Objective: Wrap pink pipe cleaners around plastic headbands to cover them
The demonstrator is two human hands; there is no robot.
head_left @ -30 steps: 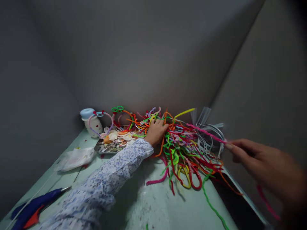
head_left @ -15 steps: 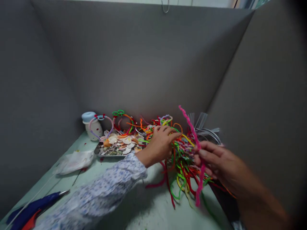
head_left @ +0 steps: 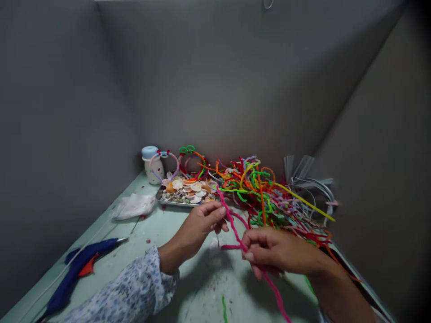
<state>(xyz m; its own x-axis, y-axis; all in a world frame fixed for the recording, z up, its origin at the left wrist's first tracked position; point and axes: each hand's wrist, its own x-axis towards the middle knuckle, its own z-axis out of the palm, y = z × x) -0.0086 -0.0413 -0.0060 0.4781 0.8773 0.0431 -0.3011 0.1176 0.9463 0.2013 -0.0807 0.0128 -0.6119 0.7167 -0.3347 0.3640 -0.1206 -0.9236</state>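
A long bright pink pipe cleaner (head_left: pixel 276 294) runs slantwise across the middle of the view. My right hand (head_left: pixel 269 251) pinches it partway along, and its lower end trails toward the bottom edge. Closer to the upper end, my left hand (head_left: pixel 205 220) has thumb and fingers closed at the same strand. Behind the hands spreads a tangled heap of coloured pipe cleaners (head_left: pixel 266 204). Another pink piece lies partly hidden behind the held one.
A metal tray (head_left: pixel 182 204) of shells stands at the back, with wrapped headbands (head_left: pixel 164 154) and a blue-lidded jar (head_left: pixel 154 168) behind. At left lie a white packet (head_left: pixel 134 206) and a blue glue gun (head_left: pixel 72 278). Grey panels (head_left: pixel 215 89) enclose the table.
My left hand has come back from the heap to the pink pipe cleaner. My right hand has moved left and inward with it. The view has shifted.
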